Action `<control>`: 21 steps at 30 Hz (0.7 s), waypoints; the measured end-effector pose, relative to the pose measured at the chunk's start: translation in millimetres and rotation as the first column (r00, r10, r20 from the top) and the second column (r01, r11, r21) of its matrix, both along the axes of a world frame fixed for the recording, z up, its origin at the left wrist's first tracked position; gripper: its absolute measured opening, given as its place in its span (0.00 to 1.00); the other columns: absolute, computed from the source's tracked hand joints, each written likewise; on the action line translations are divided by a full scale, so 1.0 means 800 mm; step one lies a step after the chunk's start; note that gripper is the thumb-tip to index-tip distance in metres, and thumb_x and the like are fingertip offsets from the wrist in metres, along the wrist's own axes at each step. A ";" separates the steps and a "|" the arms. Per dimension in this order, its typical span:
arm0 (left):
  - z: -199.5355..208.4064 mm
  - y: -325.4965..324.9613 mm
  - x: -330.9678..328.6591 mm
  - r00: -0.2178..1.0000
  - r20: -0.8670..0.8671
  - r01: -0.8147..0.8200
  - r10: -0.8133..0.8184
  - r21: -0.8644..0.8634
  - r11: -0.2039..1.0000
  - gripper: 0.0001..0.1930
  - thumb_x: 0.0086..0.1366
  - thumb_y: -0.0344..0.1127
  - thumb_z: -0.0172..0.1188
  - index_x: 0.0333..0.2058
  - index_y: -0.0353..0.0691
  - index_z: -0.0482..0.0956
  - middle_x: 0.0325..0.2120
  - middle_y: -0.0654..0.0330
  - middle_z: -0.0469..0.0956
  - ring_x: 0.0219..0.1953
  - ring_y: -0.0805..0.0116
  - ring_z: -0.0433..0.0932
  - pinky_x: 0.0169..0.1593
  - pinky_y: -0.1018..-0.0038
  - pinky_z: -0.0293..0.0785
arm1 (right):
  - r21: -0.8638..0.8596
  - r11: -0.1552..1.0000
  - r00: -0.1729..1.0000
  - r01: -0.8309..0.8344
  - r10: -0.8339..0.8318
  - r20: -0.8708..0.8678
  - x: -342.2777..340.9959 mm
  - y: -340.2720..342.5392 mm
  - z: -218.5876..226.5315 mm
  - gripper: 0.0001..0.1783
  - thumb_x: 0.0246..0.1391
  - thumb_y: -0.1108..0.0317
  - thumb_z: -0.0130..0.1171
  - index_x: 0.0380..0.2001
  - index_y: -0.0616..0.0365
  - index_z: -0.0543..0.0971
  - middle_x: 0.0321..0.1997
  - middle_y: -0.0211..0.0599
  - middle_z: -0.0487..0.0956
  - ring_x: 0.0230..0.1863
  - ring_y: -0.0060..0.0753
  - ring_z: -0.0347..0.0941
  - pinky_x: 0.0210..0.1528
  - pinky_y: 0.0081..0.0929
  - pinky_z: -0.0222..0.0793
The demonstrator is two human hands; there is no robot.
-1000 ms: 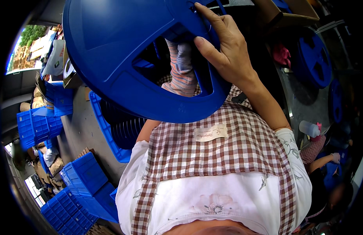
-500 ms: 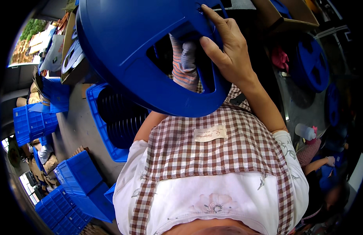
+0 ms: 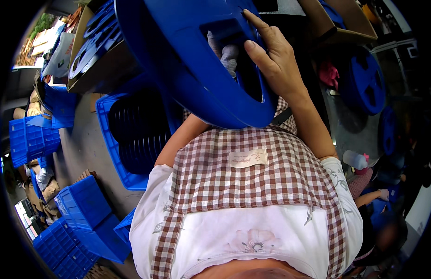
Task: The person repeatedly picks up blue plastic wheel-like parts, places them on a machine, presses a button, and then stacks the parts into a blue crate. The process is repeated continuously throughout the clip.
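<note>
A large round blue plastic disc (image 3: 183, 46) with cut-out openings is held tilted in front of my chest. My right hand (image 3: 278, 58) is bare and lies at its right side. Its index finger reaches across the face and the thumb sits beside an opening, gripping the disc between them. Through that opening shows part of my left hand (image 3: 229, 59), in a striped knit glove, behind the disc. The left forearm passes under the lower rim, and most of the left fingers are hidden.
To the left stands a blue crate (image 3: 134, 181) of black ribbed parts. A cardboard box (image 3: 78, 86) of blue parts is behind it. Blue crates (image 3: 87, 204) are stacked lower left. At right are another blue disc (image 3: 364, 81), a pale bottle (image 3: 354, 159) and a co-worker's gloved hand (image 3: 384, 194).
The disc has turned and tilted more steeply, its lower end shifting slightly right. Less of the gloved left hand shows through the opening. My right hand has moved slightly right with the disc.
</note>
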State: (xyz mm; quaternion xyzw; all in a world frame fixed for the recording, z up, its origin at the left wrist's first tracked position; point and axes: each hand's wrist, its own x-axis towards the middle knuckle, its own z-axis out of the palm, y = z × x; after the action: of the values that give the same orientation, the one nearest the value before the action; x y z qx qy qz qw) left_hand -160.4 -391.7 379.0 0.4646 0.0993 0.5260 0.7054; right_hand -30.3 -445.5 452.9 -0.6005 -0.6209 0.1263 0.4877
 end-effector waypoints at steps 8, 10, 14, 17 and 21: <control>-0.001 0.004 -0.006 0.987 -0.125 -0.075 0.096 0.164 0.984 0.40 0.65 0.50 0.56 0.68 0.41 0.48 0.62 0.54 0.61 0.62 0.63 0.65 0.64 0.69 0.64 | -0.052 0.999 0.999 0.015 -0.013 0.037 0.003 0.003 -0.005 0.34 0.58 0.43 0.49 0.65 0.47 0.66 0.39 0.41 0.72 0.43 0.36 0.71 0.50 0.32 0.66; -0.002 0.008 -0.013 0.959 -0.240 -0.076 0.153 0.300 0.951 0.40 0.64 0.50 0.56 0.68 0.40 0.49 0.62 0.54 0.61 0.62 0.63 0.64 0.64 0.68 0.64 | -0.083 0.997 0.997 0.001 0.006 0.077 0.006 0.007 0.002 0.39 0.56 0.37 0.48 0.65 0.45 0.64 0.38 0.45 0.71 0.39 0.42 0.72 0.46 0.37 0.70; 0.001 0.024 -0.031 0.887 -0.407 0.008 0.217 0.483 0.876 0.42 0.63 0.50 0.58 0.68 0.39 0.49 0.62 0.53 0.61 0.62 0.63 0.64 0.63 0.68 0.65 | -0.096 0.995 0.973 0.008 0.015 0.231 0.013 0.006 0.029 0.42 0.52 0.37 0.54 0.66 0.45 0.63 0.42 0.50 0.77 0.43 0.50 0.76 0.47 0.39 0.71; 0.035 0.023 -0.026 0.992 -0.130 0.017 -0.005 0.092 0.996 0.38 0.59 0.49 0.66 0.63 0.38 0.61 0.58 0.56 0.69 0.58 0.65 0.70 0.61 0.69 0.70 | -0.167 0.986 0.931 -0.024 0.084 0.356 0.020 0.004 0.065 0.44 0.50 0.37 0.56 0.67 0.42 0.60 0.36 0.50 0.79 0.39 0.53 0.77 0.44 0.40 0.71; 0.072 0.077 -0.045 0.982 -0.178 0.068 -0.062 0.027 0.997 0.32 0.60 0.43 0.65 0.60 0.41 0.65 0.53 0.57 0.74 0.55 0.65 0.74 0.60 0.68 0.72 | -0.223 0.972 0.853 -0.069 0.173 0.492 0.054 0.046 0.115 0.42 0.49 0.37 0.52 0.68 0.35 0.60 0.35 0.51 0.78 0.39 0.53 0.77 0.46 0.42 0.70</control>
State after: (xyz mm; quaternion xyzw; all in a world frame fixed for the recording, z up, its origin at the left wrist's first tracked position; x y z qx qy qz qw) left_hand -196.1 -329.9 436.8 0.5239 0.1375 0.4609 0.7030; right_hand 13.1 -408.8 544.5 -0.6172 -0.7485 0.0551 0.2361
